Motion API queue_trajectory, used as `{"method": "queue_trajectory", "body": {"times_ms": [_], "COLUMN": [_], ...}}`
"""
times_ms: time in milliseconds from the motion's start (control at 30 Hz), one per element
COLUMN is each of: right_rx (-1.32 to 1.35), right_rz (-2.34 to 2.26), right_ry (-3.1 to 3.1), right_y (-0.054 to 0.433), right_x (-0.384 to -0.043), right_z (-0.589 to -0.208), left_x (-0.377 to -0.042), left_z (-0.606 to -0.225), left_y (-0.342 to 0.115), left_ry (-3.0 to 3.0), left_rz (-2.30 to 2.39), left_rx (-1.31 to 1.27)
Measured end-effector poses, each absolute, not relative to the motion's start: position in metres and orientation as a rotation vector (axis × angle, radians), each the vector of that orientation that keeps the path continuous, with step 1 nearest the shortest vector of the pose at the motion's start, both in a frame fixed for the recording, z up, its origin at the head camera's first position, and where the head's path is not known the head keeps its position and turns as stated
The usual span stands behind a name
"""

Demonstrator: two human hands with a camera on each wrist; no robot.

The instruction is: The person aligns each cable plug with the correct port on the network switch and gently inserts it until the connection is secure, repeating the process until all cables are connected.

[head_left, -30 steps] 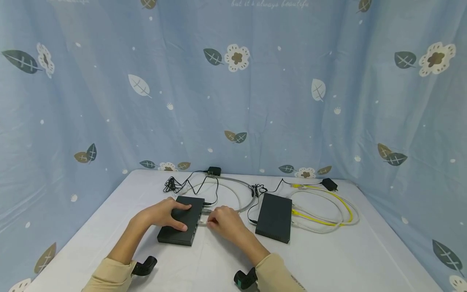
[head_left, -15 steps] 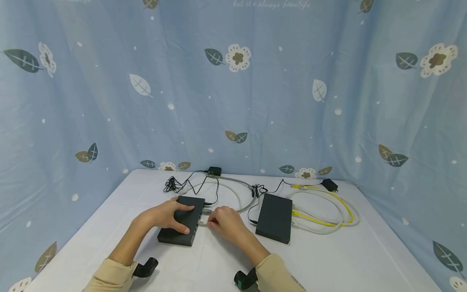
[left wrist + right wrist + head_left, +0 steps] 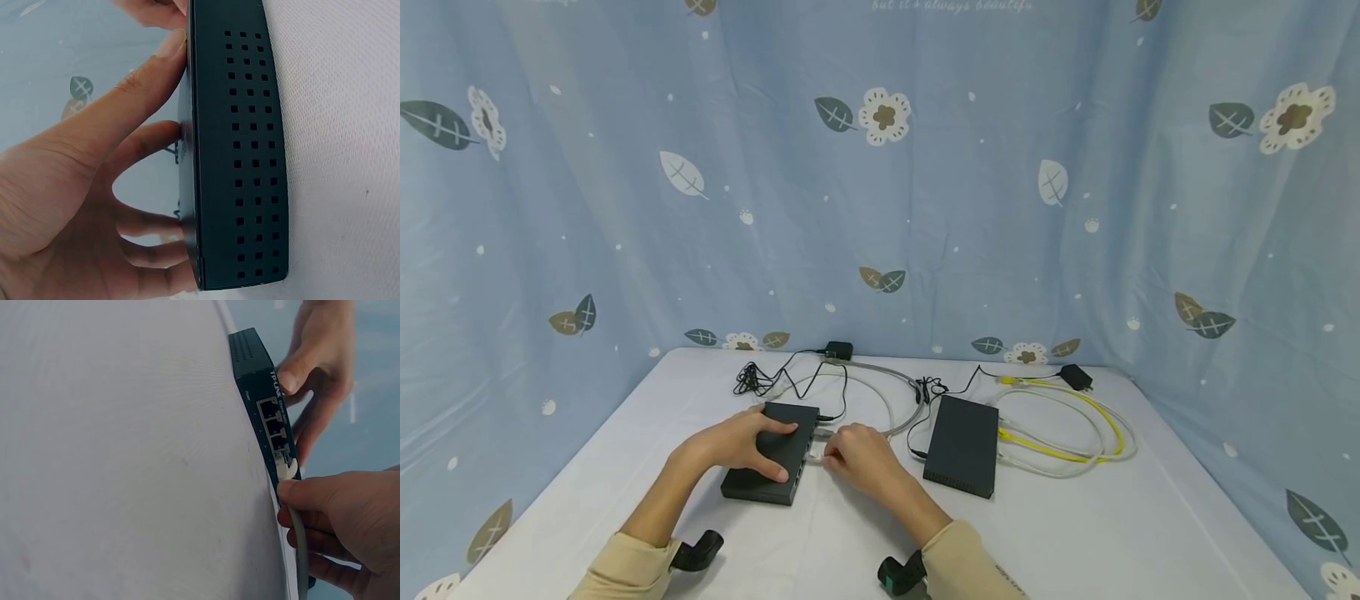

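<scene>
A black network switch (image 3: 786,450), marked TP-LINK in the right wrist view, lies flat on the white table. My left hand (image 3: 741,442) rests on its top, thumb and forefinger spread apart. The left wrist view shows that thumb and those fingertips against the top face beside the perforated side (image 3: 253,156). My right hand (image 3: 865,458) pinches a pale network cable (image 3: 302,550) just behind its clear plug (image 3: 284,465). That plug sits at a port of the switch, though how deep I cannot tell. Beside it a grey cable (image 3: 823,433) runs to the same side.
Right of my hands lies a second black switch (image 3: 962,446) with white and yellow cables (image 3: 1101,417) looped beside it. Two black power adapters (image 3: 839,351) and bundled black cords (image 3: 752,379) lie at the back. A blue patterned curtain (image 3: 880,208) hangs behind the table.
The whole view shifts slightly. Both hands stay in place, the left on the switch and the right on the cable plug.
</scene>
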State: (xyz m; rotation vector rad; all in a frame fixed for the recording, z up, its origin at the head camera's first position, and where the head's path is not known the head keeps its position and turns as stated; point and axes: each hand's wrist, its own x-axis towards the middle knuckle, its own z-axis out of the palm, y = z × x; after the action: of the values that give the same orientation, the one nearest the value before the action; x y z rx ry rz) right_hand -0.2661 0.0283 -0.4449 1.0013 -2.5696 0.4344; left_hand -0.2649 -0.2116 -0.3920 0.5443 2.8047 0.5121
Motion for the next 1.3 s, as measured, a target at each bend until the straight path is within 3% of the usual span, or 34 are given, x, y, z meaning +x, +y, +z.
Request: {"method": "queue_trajectory", "body": {"times_ms": [1300], "right_rx": [0.859], "right_rz": [0.550], "right_ry": [-2.589], "right_y": [0.0309], "right_x": [-0.2711], "right_z": [-0.4474], "left_x": [-0.2628], "left_z": [-0.3944], "left_y": [-0.2074], "left_ry": [2.807], "left_rz": [0.553], "left_rx": [0.510]}}
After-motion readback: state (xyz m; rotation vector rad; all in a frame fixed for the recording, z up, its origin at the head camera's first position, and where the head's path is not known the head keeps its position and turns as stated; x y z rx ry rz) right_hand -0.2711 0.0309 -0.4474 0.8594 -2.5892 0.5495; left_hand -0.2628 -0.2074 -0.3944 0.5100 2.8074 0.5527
